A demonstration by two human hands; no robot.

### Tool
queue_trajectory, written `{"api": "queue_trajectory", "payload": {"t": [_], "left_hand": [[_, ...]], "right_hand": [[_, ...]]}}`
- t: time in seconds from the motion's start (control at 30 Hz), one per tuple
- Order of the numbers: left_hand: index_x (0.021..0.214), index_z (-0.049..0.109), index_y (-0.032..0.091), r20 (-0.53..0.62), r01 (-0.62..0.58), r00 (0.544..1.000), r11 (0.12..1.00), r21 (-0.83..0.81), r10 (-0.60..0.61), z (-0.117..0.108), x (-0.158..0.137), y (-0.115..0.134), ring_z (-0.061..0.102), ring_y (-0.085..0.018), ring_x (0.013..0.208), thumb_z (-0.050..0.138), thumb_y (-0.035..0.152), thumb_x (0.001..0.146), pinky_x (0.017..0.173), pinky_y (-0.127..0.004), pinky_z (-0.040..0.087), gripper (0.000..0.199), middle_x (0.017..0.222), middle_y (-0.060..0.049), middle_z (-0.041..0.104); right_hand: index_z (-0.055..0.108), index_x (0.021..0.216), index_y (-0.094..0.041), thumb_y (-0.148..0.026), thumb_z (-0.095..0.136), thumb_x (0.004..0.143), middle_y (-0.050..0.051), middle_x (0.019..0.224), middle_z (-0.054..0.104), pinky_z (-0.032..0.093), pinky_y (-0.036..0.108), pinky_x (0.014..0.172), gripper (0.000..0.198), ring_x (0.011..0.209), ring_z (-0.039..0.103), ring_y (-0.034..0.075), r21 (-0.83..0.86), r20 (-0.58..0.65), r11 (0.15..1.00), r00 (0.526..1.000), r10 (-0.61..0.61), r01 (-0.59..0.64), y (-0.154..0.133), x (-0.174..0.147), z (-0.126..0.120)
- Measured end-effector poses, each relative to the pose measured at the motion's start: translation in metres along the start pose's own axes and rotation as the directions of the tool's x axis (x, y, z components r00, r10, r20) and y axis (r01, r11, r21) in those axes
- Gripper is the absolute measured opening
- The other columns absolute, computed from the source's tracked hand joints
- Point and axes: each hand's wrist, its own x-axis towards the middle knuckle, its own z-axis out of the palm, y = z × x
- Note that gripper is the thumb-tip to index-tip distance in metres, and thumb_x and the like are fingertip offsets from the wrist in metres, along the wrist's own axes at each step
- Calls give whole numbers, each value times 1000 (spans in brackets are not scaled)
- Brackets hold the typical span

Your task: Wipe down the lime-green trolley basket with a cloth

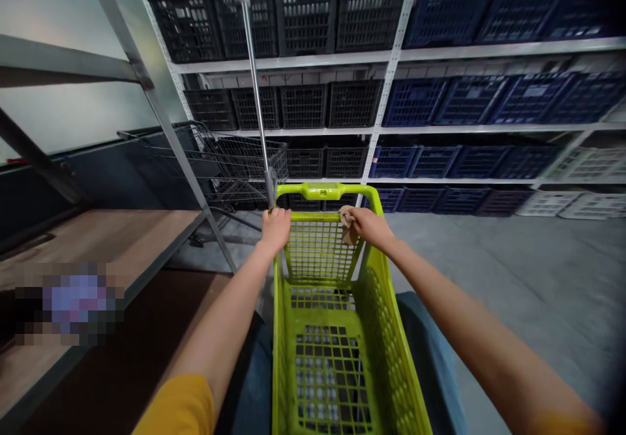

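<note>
A lime-green plastic shopping cart basket (323,317) stands right in front of me, with a grid back panel and a slotted floor. My left hand (276,227) is closed over the left side of its frame, just below the handle bar (323,191). In my right hand (370,227) a crumpled beige cloth (348,225) is pinched, pressed against the top edge of the grid panel near its right corner. Through the basket's floor slots, parts of what lies beneath show.
Shelves hold rows of black crates (306,21), blue crates (472,99) and white crates (548,200). A metal wire cart (239,161) stands behind a slanted pole (255,76). On my left is a metal-framed wooden bench (147,229) with a blurred item. Grey floor (489,278) lies to the right.
</note>
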Motion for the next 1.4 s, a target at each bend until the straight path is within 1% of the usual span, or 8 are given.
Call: {"api": "queue_trajectory", "payload": {"t": [0.1,0.4,0.57,0.77,0.9,1.13,1.23,1.4], "left_hand": [[124,60,19,4,-4,1000,999,34,4,-2,1,-1,51,-28,116,41,9,88,107,-50,31,42,116,-14,65],[109,64,18,-70,36,997,999,-1,-36,-8,-14,-6,52,-32,114,51,24,90,104,-54,30,24,109,-16,65],[112,62,19,-67,36,997,999,16,-34,-13,-21,-8,51,-32,115,54,29,91,104,-54,30,25,113,-15,65],[112,62,18,-66,31,997,999,33,-29,-15,-21,-4,52,-31,113,54,29,92,102,-51,32,25,111,-15,66],[113,62,17,-77,18,997,998,53,-14,-15,-21,-4,52,-32,111,53,29,92,99,-52,33,26,110,-15,66],[111,63,18,-76,14,997,998,68,-9,-14,-24,-11,53,-33,111,54,30,91,98,-53,32,25,109,-15,66],[110,62,18,-87,14,996,995,95,-6,-12,-26,-12,53,-33,109,54,30,91,98,-53,33,24,108,-15,66],[111,62,18,-114,14,993,995,97,-3,-9,-28,-11,53,-32,109,54,31,91,99,-52,33,25,108,-15,66]], "right_hand": [[61,118,-17,-15,53,87,14,120,66,48,36,93,32,111,59,26,-27,-66,999,997,33,-35,-14,-1,7],[50,137,-20,-19,45,97,9,138,60,38,33,109,40,124,53,22,31,-95,972,968,-230,234,-135,42,52],[57,125,-20,-21,49,97,9,131,64,39,32,107,29,120,56,21,10,-73,981,978,-193,194,-87,22,31],[59,121,-16,-8,55,84,15,125,64,48,34,90,37,113,58,27,-117,-65,984,990,126,-133,-14,-12,5],[60,121,-15,-7,45,90,15,119,66,46,34,92,35,113,57,26,-105,-58,985,989,134,-140,-44,-3,12],[57,129,-17,-13,47,93,13,125,65,43,36,102,37,119,55,23,74,-88,978,978,-190,197,-131,29,41],[61,123,-19,-16,49,93,11,125,66,43,37,103,33,119,57,23,94,-73,978,981,-179,186,-102,24,32],[64,117,-19,-12,57,83,11,126,65,48,34,95,35,114,59,25,-14,-64,998,996,62,-63,-18,-7,8]]}}
